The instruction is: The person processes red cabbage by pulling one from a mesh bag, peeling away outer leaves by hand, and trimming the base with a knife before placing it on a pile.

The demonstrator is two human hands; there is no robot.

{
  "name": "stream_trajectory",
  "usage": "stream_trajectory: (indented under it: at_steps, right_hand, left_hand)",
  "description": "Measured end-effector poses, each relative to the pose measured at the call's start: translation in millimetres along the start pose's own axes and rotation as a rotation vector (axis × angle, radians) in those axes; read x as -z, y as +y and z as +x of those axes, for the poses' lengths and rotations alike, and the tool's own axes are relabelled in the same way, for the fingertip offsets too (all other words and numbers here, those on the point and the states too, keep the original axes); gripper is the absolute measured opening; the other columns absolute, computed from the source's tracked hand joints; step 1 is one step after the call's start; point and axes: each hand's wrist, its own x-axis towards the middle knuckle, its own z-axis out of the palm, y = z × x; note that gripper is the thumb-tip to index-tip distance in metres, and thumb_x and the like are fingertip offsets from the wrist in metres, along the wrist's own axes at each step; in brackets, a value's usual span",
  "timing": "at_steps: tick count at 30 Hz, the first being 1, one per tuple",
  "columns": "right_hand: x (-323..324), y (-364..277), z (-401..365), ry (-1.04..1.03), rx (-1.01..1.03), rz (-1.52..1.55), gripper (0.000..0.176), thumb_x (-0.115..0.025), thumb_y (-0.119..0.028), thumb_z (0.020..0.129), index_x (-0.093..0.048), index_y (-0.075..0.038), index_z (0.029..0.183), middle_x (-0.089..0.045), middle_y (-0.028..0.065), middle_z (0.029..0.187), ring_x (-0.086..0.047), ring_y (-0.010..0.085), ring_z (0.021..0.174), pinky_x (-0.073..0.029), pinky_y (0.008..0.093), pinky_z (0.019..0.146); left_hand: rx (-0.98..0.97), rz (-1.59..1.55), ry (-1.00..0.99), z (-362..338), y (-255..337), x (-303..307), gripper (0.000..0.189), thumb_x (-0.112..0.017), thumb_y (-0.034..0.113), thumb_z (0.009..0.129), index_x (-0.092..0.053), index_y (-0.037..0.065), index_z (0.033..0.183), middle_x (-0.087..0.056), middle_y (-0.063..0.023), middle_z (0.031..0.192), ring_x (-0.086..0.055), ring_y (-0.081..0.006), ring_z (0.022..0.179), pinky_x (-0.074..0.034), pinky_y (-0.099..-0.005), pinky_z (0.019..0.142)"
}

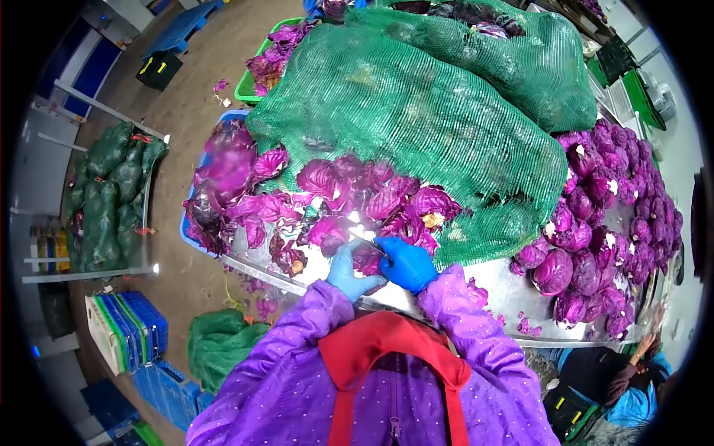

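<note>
My right hand (407, 265), in a dark blue glove, is closed round a knife (364, 236), whose blade points up and left. Beside it my left hand (348, 273), in a lighter blue glove, curls its fingers and thumb round a red cabbage (367, 260). Most of that cabbage is hidden by the two hands. Loose purple cabbage leaves (327, 186) are heaped just beyond the hands on the metal table (401, 299). Behind them lies a large green mesh sack (416, 126), with cabbages showing dimly through the netting.
Red cabbages (595, 245) are piled on the right. A blue crate (187, 227) and a green crate (244, 89) hold leaves on the left. Full green sacks (104, 201) load a cart. Stacked crates (130, 331) stand on the floor; another person (602, 379) is at lower right.
</note>
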Motion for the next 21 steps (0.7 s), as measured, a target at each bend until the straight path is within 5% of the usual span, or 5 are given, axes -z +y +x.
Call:
stream_trajectory:
  at_steps: [4,9,14,17,21]
  right_hand:
    - [11.5,32.5,23.3,-0.012,-0.112,-0.103,0.032,-0.065,-0.023,0.074,-0.055,-0.009,0.101,-0.062,0.0194,0.089,-0.061,0.0394,0.080,-0.049,0.0483,0.066]
    - [25.6,58.6,30.6,0.074,-0.396,0.164,0.045,-0.066,-0.023,0.074,-0.054,-0.010,0.116,-0.062,0.0194,0.097,-0.061,0.0367,0.090,-0.048,0.0442,0.078]
    - [13.1,35.0,3.7,0.416,-0.169,0.302,0.055,-0.065,-0.018,0.078,-0.045,-0.008,0.128,-0.054,0.0172,0.117,-0.056,0.0350,0.102,-0.047,0.0411,0.081]
    - [10.5,15.3,-20.1,0.553,-0.128,0.393,0.045,-0.063,-0.009,0.080,-0.049,-0.002,0.123,-0.056,0.0191,0.108,-0.058,0.0329,0.097,-0.048,0.0385,0.078]
    - [-21.2,35.4,-53.8,0.261,-0.309,0.920,0.034,-0.063,-0.009,0.083,-0.055,-0.001,0.114,-0.063,0.0099,0.091,-0.060,0.0160,0.076,-0.050,0.0300,0.069]
  left_hand:
    - [-0.096,0.197,-0.101,-3.9,-1.9,8.2,0.103,-0.086,0.037,0.053,-0.033,0.000,0.133,-0.041,-0.0206,0.126,-0.039,-0.0369,0.120,-0.032,-0.0424,0.104]
    - [0.096,-0.428,-0.065,-19.7,-19.7,34.3,0.093,-0.081,0.007,0.062,-0.028,0.005,0.139,-0.040,-0.0148,0.134,-0.037,-0.0252,0.127,-0.032,-0.0361,0.106]
    - [-0.193,0.048,-0.033,-15.1,-17.2,54.1,0.087,-0.082,0.015,0.062,-0.036,0.006,0.136,-0.040,-0.0164,0.133,-0.038,-0.0288,0.126,-0.030,-0.0383,0.107]
    - [-0.195,0.236,-0.001,0.4,-9.7,40.0,0.076,-0.083,0.026,0.063,-0.045,0.007,0.125,-0.045,-0.0156,0.124,-0.044,-0.0305,0.117,-0.034,-0.0372,0.102]
    - [0.018,0.007,0.061,7.1,-14.3,33.2,0.066,-0.085,0.022,0.062,-0.047,0.005,0.114,-0.050,-0.0120,0.112,-0.047,-0.0238,0.110,-0.038,-0.0359,0.097]
